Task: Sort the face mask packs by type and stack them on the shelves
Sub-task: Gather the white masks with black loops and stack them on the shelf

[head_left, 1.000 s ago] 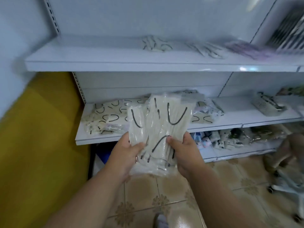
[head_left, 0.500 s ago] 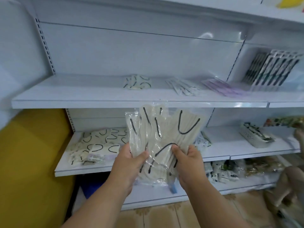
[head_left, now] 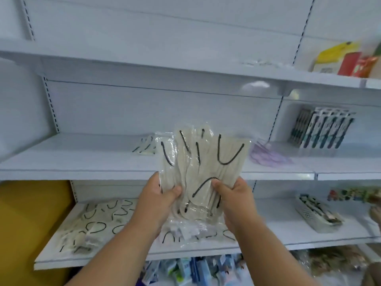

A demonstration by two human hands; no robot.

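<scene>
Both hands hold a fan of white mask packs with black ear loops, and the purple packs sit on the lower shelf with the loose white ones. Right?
Not quite. The head view shows the purple packs on the middle shelf, not the lower shelf with the loose white packs. Rest holds: left hand and right hand grip the fanned white packs.

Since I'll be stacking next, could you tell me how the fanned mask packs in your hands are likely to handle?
The mask packs are probably floppy: their clear wrappers crinkle and bow above the left hand and right hand. The glossy film looks slippery, so packs may slide apart, as the fan suggests. They seem light, since thumbs and fingers hold several upright.
</scene>
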